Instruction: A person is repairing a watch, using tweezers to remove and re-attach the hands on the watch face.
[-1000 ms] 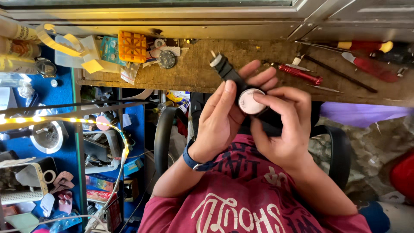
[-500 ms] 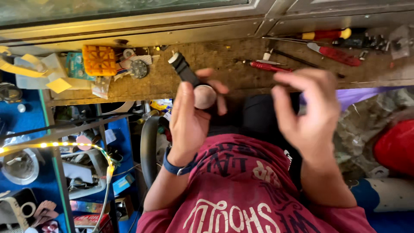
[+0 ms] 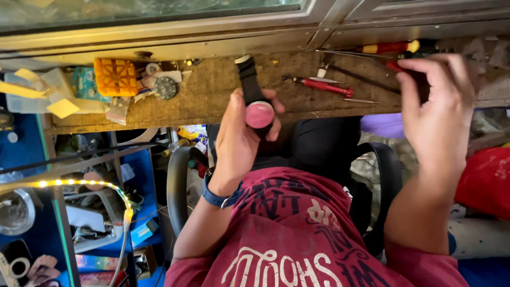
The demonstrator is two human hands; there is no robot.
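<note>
The head camera looks down at a worn brown wooden workbench (image 3: 212, 101) that runs across the upper part of the frame.

Near the middle of the frame, the left hand (image 3: 239, 141) is curled around a wristwatch with a black strap and a round pink back (image 3: 258, 112). The fingers wrap the round part from the sides. The black strap sticks up past the hand and lies over the bench. The watch sits just above the person's lap, at the front edge of the bench. A blue band (image 3: 215, 196) is on the left wrist.

At the upper right of the frame, the right hand (image 3: 438, 111) reaches over the bench. Its fingers are bent around a thin tool with a red handle (image 3: 396, 66). Only a small bit of the handle shows past the fingers, so I cannot tell what kind of tool it is.

Just left of that hand lies a small red screwdriver (image 3: 329, 86), flat on the bench. Above it, near the window frame, lies a screwdriver with a red and yellow handle (image 3: 390, 47).

At the upper left of the frame sits an orange plastic block with a grid on top (image 3: 115, 76). Beside it lies a small round grey watch face (image 3: 165, 87).

At the bottom of the frame is the person's dark red shirt with pale letters (image 3: 297, 239). A strip of small glowing lights (image 3: 79, 184) curves across the lower left, over blue shelves.
</note>
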